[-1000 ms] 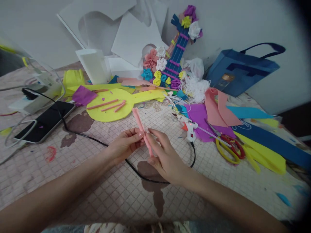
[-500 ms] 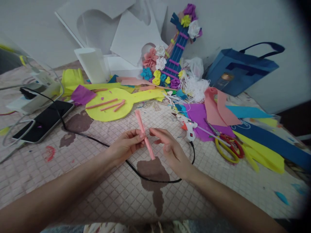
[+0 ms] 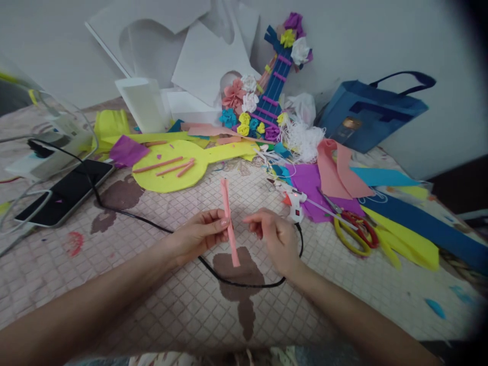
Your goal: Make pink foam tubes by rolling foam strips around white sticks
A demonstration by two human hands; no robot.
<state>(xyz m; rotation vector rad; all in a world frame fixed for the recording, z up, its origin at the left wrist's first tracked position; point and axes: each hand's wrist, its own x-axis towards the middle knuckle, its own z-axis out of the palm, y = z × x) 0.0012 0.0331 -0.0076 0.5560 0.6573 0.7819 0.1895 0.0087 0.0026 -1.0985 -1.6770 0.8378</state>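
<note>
My left hand (image 3: 209, 231) is closed on a narrow folded strip of pink crepe paper (image 3: 230, 236), pinching it near the middle between thumb and fingers. The strip stands almost upright above the table. Just to its right, my right hand (image 3: 272, 239) is empty, with the index finger reaching out and the other fingers loosely bent, apart from the paper. Farther back lies a yellow guitar-shaped cutout (image 3: 163, 178) with several thin pink rolls (image 3: 175, 168) on it. A white glue gun (image 3: 294, 201) with a lit red light rests behind my right hand.
Red-and-yellow scissors (image 3: 356, 234) lie right, near purple paper (image 3: 305, 175) and blue and yellow strips. A black cord (image 3: 244, 284) loops under my hands. A phone (image 3: 68, 193) and power strip (image 3: 41, 160) are left. A flower-decorated blue guitar (image 3: 276, 84) and blue bag (image 3: 373, 114) stand behind.
The pink strip has turned more upright and sits slightly lower in my left hand. My right hand's fingers have curled in more, and it has drawn slightly away from the strip.
</note>
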